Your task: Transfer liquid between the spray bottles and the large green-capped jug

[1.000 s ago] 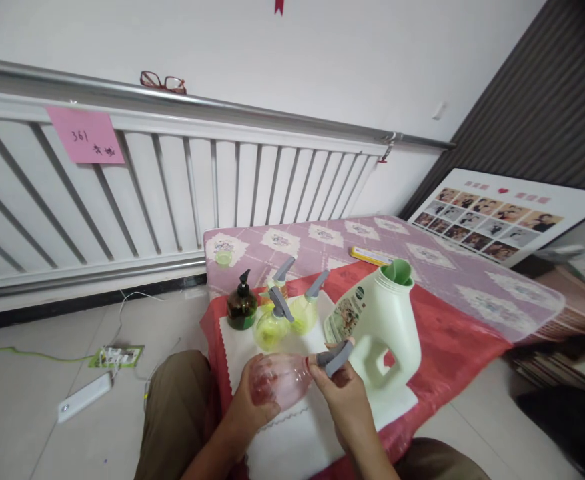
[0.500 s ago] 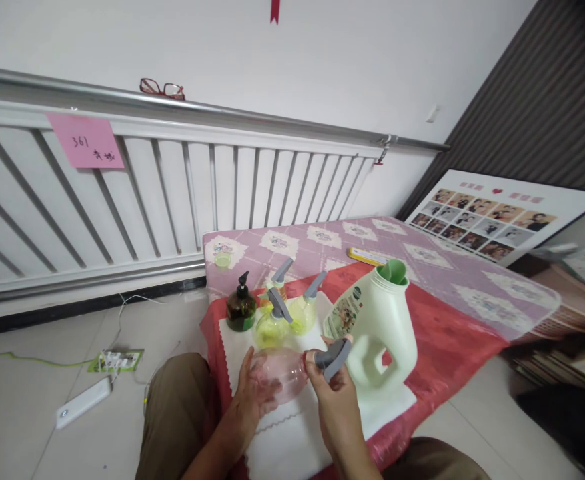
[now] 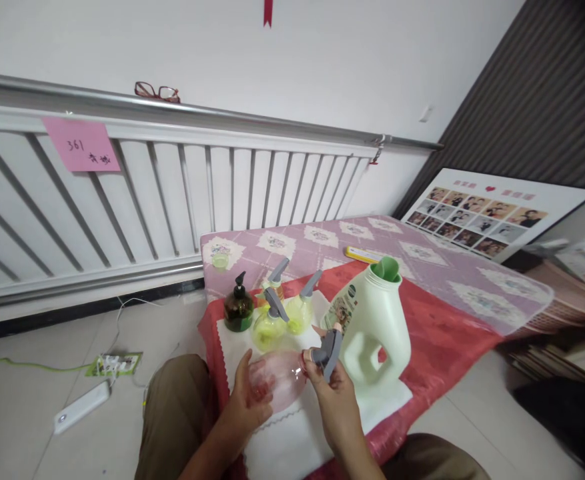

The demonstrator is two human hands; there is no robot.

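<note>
A clear pink spray bottle [image 3: 288, 383] with a grey trigger head [image 3: 328, 353] lies tilted on its side between my hands, above the white cloth [image 3: 292, 445]. My left hand [image 3: 249, 393] is wrapped round its base. The fingers of my right hand [image 3: 331, 387] close round the neck and the grey head. Just beyond stand yellow-green spray bottles [image 3: 268, 328] with grey triggers and a dark green pump bottle [image 3: 239, 308]. To the right of my right hand is a large pale green jug [image 3: 379, 327], its mouth uncapped and a green spout inside.
A red sheet [image 3: 437, 320] lies under the white cloth on a purple patterned table cover [image 3: 317, 250]. At the back are a yellow box [image 3: 362, 255] and a small green cap [image 3: 220, 260]. A power strip [image 3: 115, 364] and a white power bank [image 3: 82, 408] are on the floor at left.
The grey trigger head has turned more upright in my right hand, and the bottle has shifted slightly. The whole view has moved a little. Both hands keep their hold.
</note>
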